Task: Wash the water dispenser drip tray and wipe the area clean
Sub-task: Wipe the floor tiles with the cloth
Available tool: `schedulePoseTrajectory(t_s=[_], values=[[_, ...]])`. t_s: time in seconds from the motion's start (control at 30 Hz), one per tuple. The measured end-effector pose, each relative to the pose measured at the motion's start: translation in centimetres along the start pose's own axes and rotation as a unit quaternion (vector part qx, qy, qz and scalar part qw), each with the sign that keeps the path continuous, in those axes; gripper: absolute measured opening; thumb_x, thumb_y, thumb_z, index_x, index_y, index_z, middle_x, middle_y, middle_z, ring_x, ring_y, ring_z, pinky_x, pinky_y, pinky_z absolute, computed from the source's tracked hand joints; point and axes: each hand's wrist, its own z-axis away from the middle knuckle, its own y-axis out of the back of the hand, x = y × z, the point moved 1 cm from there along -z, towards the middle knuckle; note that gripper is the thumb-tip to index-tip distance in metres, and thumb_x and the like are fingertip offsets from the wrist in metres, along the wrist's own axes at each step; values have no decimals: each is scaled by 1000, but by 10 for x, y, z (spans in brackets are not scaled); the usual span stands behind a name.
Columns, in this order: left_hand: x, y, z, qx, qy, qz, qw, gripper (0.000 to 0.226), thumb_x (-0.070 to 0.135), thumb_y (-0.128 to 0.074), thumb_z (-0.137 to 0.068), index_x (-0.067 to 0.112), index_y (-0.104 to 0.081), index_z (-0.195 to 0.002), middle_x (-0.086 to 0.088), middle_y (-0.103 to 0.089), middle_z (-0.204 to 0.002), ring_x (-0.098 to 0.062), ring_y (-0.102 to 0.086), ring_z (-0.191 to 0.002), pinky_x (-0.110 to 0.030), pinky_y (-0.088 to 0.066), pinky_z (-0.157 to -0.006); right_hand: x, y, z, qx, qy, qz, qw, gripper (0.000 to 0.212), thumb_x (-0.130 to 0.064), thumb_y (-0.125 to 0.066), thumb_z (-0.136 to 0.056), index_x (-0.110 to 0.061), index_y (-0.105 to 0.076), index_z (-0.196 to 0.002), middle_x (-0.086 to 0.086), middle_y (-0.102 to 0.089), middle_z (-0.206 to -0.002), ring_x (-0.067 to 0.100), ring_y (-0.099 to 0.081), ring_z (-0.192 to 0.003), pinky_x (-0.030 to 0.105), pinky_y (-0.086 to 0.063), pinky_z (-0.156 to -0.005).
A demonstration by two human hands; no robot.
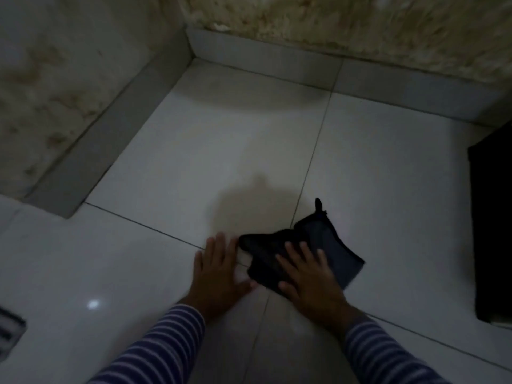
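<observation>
Right now your right hand [310,275] lies flat on a dark cloth [299,253], fingers spread and pressing it to the white tiled floor [221,139], not clenched round it. Cloth's crumpled on its left side and flatter on the right, w/ one corner sticking up at the far end; it sits across a grout line. Your left hand [219,270] is palm-down on the bare tile just beside the cloth, fingers splayed, gripping nothing; fingertips are close to the cloth's left edge, can't tell if they touch. Both sleeves [163,345] are striped. A grey skirting [266,62] runs along stained walls in the far corner. A black box-like obj [493,231] stands at the right edge, well apart from the cloth. Bottom left, part of a slatted grille [9,332] shows, poss. the drip tray, can't tell.
</observation>
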Motion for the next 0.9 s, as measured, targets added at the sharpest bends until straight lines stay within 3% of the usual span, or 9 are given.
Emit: schedulePoseTrajectory(t_s=[0.07, 0.13, 0.23, 0.37, 0.5, 0.57, 0.67, 0.8, 0.9], values=[[-17, 4, 3, -6, 60, 18, 998, 117, 91, -34, -63, 32, 21, -148, -3, 39, -150, -29, 27, -144, -55, 9, -114, 44, -2, 9, 1, -81, -17, 997, 68, -65, -13, -90, -31, -27, -147, -1, -12, -156, 33, -17, -145, 56, -19, -113], [-23, 6, 2, -31, 79, 21, 996, 122, 95, -31, -59, 32, 26, -146, -2, 46, -145, -30, 34, -140, -57, 11, -112, 87, 1, -5, 15, -207, -48, 977, 69, -68, -9, -90, -35, -2, -151, -4, 16, -156, 28, 10, -147, 52, 4, -115], [-20, 7, -1, -50, 68, 26, 996, 121, 93, -32, -61, 31, 27, -146, -1, 49, -138, -31, 36, -139, -60, 12, -111, 91, 22, -61, 16, -287, -88, 954, 75, -69, -10, -88, -32, 2, -152, 3, 17, -160, 32, 16, -146, 57, 10, -115], [-24, 4, -1, -43, 56, 20, 997, 119, 93, -29, -62, 31, 28, -145, -2, 51, -136, -27, 44, -129, -60, 13, -110, 7, 27, -126, 27, -152, -31, 988, 69, -60, -22, -95, -25, -8, -153, 7, 6, -162, 35, 8, -147, 57, 6, -114], [-24, 2, -2, -47, 58, -6, 997, 112, 88, -29, -69, 29, 25, -147, -7, 46, -144, -30, 42, -131, -62, 15, -109, -75, 6, -94, 38, 49, -6, 998, 60, -52, -33, -89, -19, -52, -136, 7, -46, -145, 34, -45, -132, 50, -19, -112], [-25, 1, -3, -51, 50, 1, 997, 109, 90, -28, -67, 37, 34, -139, -6, 48, -143, -32, 42, -132, -63, 16, -107, -65, 1, -74, 37, 86, -8, 996, 58, -49, -35, -89, -16, -58, -130, 6, -53, -139, 34, -53, -125, 47, -22, -109], [-26, 1, -4, -44, 41, 25, 998, 109, 95, -22, -55, 46, 52, -118, 3, 63, -125, -26, 57, -117, -61, 20, -105, -13, 8, -79, 77, -8, -4, 997, 62, -50, -31, -89, -17, -48, -139, 10, -41, -149, 38, -41, -135, 54, -26, -110], [-29, -3, -6, -46, 34, 33, 998, 110, 96, -24, -53, 48, 54, -114, 8, 66, -121, -22, 62, -110, -59, 24, -103, 7, 27, -131, 33, -185, -45, 981, 69, -63, -15, -94, -29, -3, -153, 8, 8, -161, 34, 10, -147, 58, 7, -114], [-32, 7, -8, -10, 19, 112, 994, 112, 85, -40, -64, 48, 51, -118, 6, 57, -135, -21, 52, -125, -53, 18, -109, -50, 26, -161, 23, -100, -17, 995, 67, -62, -18, -94, -35, 2, -151, 11, 13, -160, 40, 16, -144, 64, 12, -109]])
